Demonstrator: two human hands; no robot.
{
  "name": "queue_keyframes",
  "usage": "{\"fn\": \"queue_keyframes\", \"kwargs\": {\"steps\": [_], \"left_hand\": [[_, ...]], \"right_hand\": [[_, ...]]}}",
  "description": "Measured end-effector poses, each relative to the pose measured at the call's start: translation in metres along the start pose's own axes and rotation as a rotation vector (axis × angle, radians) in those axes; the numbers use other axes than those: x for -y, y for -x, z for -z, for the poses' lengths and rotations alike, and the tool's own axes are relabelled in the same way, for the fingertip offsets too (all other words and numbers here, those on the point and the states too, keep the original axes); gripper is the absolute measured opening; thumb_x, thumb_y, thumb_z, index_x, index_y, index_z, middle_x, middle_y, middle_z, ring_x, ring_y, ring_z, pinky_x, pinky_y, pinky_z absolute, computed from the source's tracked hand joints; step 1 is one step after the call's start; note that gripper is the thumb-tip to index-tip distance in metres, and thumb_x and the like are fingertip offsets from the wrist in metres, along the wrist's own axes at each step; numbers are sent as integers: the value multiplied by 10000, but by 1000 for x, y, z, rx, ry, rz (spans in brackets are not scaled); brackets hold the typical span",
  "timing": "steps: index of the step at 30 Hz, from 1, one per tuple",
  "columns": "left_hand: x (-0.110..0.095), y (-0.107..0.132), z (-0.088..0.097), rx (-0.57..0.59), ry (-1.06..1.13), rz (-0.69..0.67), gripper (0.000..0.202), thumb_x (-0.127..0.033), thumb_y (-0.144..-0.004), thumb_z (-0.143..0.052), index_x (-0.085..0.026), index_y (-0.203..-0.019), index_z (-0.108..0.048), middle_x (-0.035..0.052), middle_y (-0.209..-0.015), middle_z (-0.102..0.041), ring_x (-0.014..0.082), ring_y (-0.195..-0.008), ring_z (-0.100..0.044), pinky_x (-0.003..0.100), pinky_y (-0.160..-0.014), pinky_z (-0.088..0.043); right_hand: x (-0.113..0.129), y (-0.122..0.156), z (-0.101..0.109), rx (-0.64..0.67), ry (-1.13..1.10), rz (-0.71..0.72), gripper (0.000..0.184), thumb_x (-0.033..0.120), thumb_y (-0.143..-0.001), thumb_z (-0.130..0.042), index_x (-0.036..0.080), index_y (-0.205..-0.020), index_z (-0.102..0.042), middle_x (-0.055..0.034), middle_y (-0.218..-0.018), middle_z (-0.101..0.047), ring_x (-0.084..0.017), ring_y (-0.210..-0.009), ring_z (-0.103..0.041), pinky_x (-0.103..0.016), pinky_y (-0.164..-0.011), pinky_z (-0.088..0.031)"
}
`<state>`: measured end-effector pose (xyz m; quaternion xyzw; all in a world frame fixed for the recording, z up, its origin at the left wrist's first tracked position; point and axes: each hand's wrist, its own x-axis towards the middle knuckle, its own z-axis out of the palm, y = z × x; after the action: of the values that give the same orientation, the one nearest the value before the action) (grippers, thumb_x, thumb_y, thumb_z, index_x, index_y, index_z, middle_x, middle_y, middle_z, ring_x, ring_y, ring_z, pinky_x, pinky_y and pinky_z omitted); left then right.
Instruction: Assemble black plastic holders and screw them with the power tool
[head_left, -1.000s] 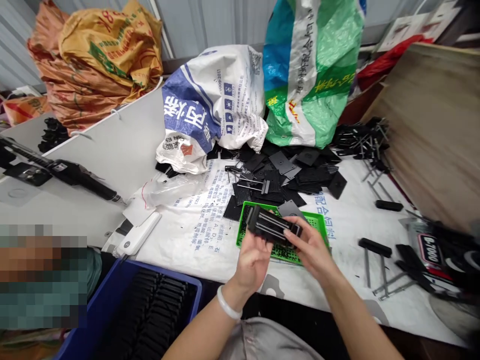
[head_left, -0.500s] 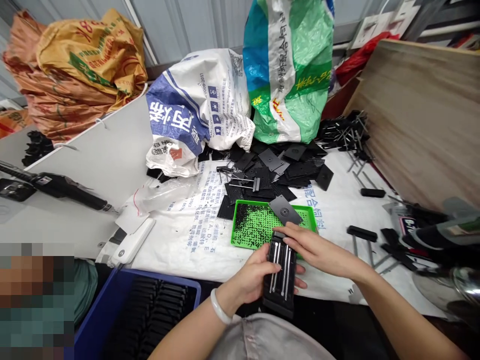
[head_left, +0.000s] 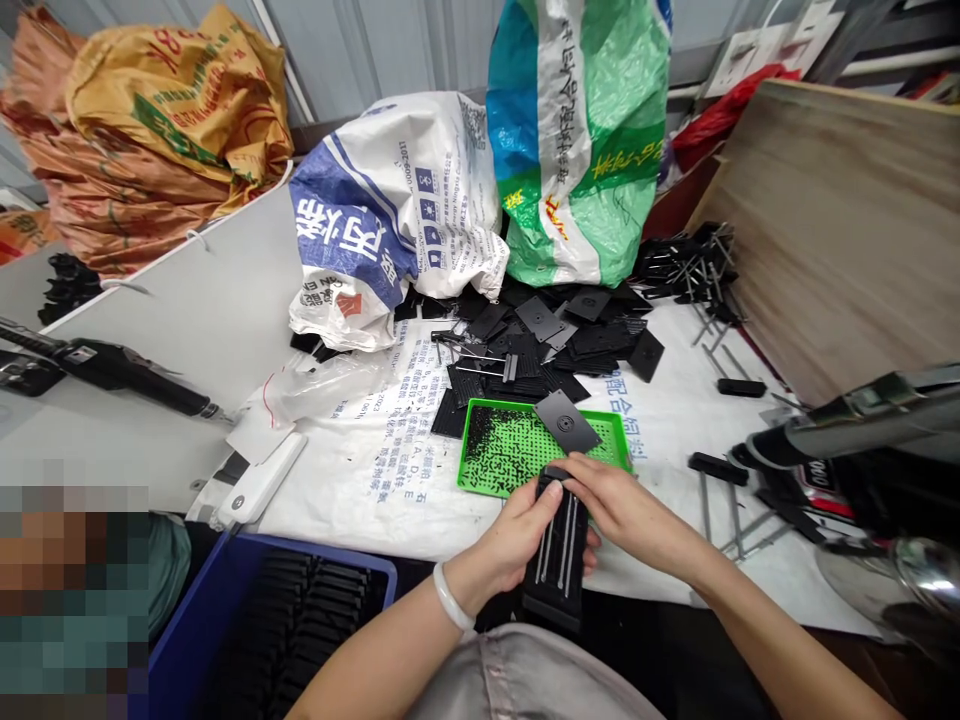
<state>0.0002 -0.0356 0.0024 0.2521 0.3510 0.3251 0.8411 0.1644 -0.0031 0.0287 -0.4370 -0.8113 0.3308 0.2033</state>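
Observation:
A long black plastic housing (head_left: 553, 602) with two thin metal rods along its top is held tilted in front of my body. My left hand (head_left: 514, 545) is wrapped round it from the left, the thumb pressing near its far end. At that same far end, my right hand (head_left: 622, 505) grips with fingertips drawn together; anything small between them is hidden. Just beyond my hands lies a green tray (head_left: 462, 465) with many tiny black pieces, screw-like in look. A flat black plate (head_left: 568, 422) with a round mark rests across the tray's back rim.
Behind the tray is a heap of black plates (head_left: 600, 345). Black bars with metal rods (head_left: 718, 468) lie to the right, near a metal-topped container (head_left: 907, 575). An electric screwdriver (head_left: 142, 378) is at left. A blue crate (head_left: 322, 550) holds rows of black parts.
My left thumb has slid up from the housing's middle to its far end. My right fingers have closed in there. A long dark object at the right has shifted upward in view.

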Motion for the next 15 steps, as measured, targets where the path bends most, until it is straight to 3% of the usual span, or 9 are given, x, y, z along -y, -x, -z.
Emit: {"fn": "queue_keyframes", "kwargs": {"steps": [8, 15], "left_hand": [[0, 1, 0, 11, -1, -34, 434, -504, -833, -618, -206, -1087, -430, 36, -737, -670, 147, -556, -627, 275, -531, -526], [7, 0, -5, -106, -74, -100, 409, -492, -841, -599, -224, -1095, -425, -4, -683, -649, 128, -489, -587, 272, -520, -515]], "right_hand": [[-6, -1, -3, -33, -94, 72, 326, 289, -1007, -330, 199, -1138, -614, -96, -980, -652, -225, -926, -625, -371, -819, -518], [-1, -3, -6, 28, -88, -60, 378, 317, -1009, -302, 196, -1173, -620, -93, -982, -664, -222, -848, -651, -369, -781, -535]]}}
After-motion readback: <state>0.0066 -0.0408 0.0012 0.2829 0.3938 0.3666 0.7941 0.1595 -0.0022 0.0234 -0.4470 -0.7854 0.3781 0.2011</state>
